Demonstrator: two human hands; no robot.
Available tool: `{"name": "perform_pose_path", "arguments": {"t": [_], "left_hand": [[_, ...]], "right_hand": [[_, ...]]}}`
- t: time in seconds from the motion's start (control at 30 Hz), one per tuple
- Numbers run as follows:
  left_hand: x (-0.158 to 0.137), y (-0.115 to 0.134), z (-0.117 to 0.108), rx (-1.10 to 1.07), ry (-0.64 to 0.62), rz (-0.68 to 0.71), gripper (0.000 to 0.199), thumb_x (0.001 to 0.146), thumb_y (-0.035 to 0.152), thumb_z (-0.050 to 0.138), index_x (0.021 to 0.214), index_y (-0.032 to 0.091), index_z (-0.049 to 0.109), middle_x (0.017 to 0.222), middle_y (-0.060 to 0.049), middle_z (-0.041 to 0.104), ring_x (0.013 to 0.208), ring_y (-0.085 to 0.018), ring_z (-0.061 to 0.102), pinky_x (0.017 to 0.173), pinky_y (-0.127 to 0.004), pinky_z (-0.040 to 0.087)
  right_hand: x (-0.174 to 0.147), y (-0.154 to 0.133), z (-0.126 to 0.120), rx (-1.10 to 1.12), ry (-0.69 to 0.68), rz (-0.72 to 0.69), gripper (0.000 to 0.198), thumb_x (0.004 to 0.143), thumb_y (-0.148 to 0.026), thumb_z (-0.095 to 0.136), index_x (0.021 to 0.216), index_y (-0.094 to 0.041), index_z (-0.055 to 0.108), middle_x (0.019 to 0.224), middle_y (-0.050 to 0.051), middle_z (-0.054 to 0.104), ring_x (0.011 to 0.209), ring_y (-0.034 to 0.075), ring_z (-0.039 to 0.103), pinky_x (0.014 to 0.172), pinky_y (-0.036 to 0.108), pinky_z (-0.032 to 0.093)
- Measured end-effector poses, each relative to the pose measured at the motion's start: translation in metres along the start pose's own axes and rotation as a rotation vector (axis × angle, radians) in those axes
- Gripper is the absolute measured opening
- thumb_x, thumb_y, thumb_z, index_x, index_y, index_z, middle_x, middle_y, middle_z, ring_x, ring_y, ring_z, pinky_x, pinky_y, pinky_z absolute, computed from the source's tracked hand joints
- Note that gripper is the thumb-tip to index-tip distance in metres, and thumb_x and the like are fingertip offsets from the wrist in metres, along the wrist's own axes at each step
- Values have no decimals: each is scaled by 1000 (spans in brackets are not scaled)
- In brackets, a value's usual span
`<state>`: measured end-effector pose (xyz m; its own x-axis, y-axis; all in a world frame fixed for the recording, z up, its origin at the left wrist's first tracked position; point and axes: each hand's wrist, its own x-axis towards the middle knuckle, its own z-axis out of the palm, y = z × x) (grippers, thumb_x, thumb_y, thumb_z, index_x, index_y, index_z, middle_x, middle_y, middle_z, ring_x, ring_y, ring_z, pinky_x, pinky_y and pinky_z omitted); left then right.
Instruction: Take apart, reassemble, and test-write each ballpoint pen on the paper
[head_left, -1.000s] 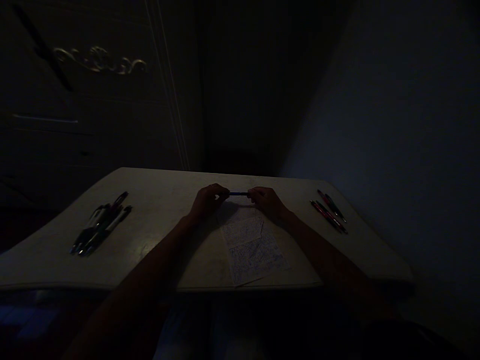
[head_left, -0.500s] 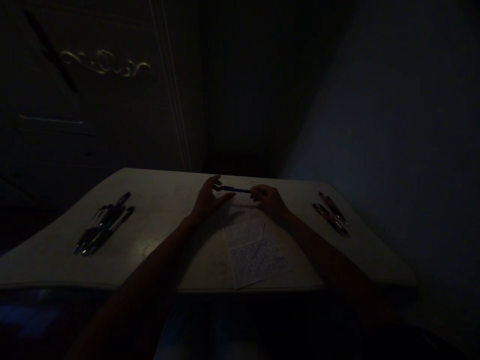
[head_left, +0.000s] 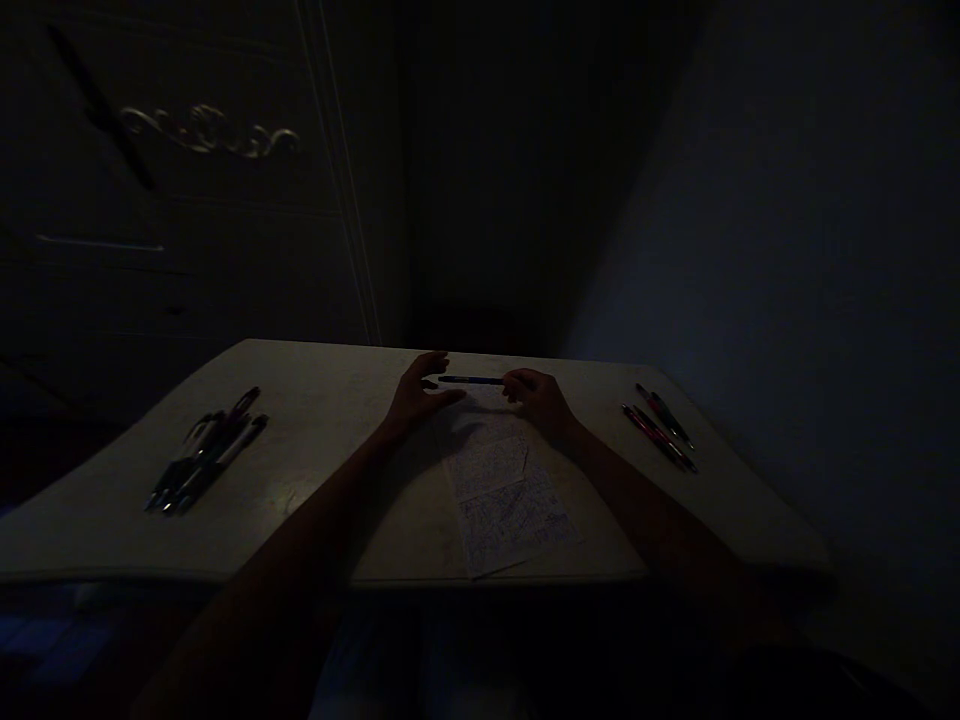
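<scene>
My right hand point(head_left: 538, 398) pinches one end of a dark blue pen point(head_left: 472, 380), held level above the far part of the table. At the pen's other end is my left hand point(head_left: 420, 395), its thumb and fingers spread apart; the pen's tip lies close to its fingers, and I see no grip on it. Beneath both hands lie sheets of paper point(head_left: 517, 525) covered in scribbled ink, one overlapping another. The scene is very dark, so fine details of the pen are hidden.
A pile of several pens point(head_left: 206, 455) lies on the left of the pale table point(head_left: 315, 400). More pens, some red point(head_left: 660, 435), lie at the right. A wall point(head_left: 750, 250) rises along the right side, and dark furniture with an ornament point(head_left: 210, 130) stands at the left.
My left hand's fingers have opened away from the pen, which they were touching or nearly touching before. The pen has turned slightly and stays in my right hand.
</scene>
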<state>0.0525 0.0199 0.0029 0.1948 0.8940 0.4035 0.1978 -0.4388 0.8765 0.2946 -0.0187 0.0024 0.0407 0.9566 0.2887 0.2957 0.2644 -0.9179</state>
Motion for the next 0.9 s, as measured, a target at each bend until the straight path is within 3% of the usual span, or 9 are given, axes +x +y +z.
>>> {"name": "perform_pose_path", "arguments": {"t": [0.13,0.2,0.27,0.4,0.53,0.6,0.67,0.77,0.9], "left_hand": [[1,-1,-1,87,37,-98,49,80,61,68,101,17,67,97,-12,73,88,-26,69,74,-37,54],[1,-2,-3,110,-17,-129,54,86,68,54,80,17,68,79,-10,72,73,-24,67,69,-36,53],[2,-2,-4,91,-57,-126,56,85,70,54,72,17,67,72,-9,71,68,-23,66,67,-36,53],[2,-2,-4,5,-51,-47,43,71,57,75,88,18,71,89,-9,76,85,-25,70,76,-37,54],[2,0,-2,-28,-21,-31,61,60,47,85,112,20,66,120,-12,71,100,-27,69,78,-36,55],[2,0,-1,-11,15,-56,62,63,52,83,112,20,65,115,-12,72,94,-25,69,75,-35,55],[2,0,-1,25,14,-74,52,74,64,70,97,18,68,94,-10,74,81,-23,68,71,-35,54],[2,1,-3,90,-52,-74,57,85,72,51,73,18,67,70,-7,70,67,-21,63,66,-35,52],[1,2,-5,97,-91,-20,46,77,65,66,77,19,70,78,-8,74,75,-24,67,71,-36,53]], "right_hand": [[0,-2,0,22,5,6,34,79,-52,68,82,-17,68,73,4,67,65,16,58,66,31,49],[1,-2,-1,26,2,0,34,79,-52,68,81,-18,68,72,3,67,64,16,58,66,31,50],[1,-2,-1,21,-3,-8,34,79,-52,68,81,-18,68,72,3,66,64,16,58,67,31,50],[1,-1,-2,6,4,8,35,78,-53,68,80,-18,67,71,3,67,64,16,58,64,30,50],[-1,-1,-1,10,5,23,36,79,-54,67,82,-18,68,73,4,67,65,16,58,62,29,49],[-2,-2,-1,14,10,21,35,80,-53,67,83,-18,68,73,3,67,65,16,58,63,29,49],[-2,-3,0,15,11,14,34,79,-52,68,82,-18,68,72,3,67,65,15,58,65,29,49],[-2,-3,1,7,11,2,33,79,-51,68,82,-18,69,72,3,67,66,16,58,66,30,50],[0,-1,0,3,18,6,33,78,-50,69,83,-18,69,71,3,66,65,16,58,65,30,50]]}}
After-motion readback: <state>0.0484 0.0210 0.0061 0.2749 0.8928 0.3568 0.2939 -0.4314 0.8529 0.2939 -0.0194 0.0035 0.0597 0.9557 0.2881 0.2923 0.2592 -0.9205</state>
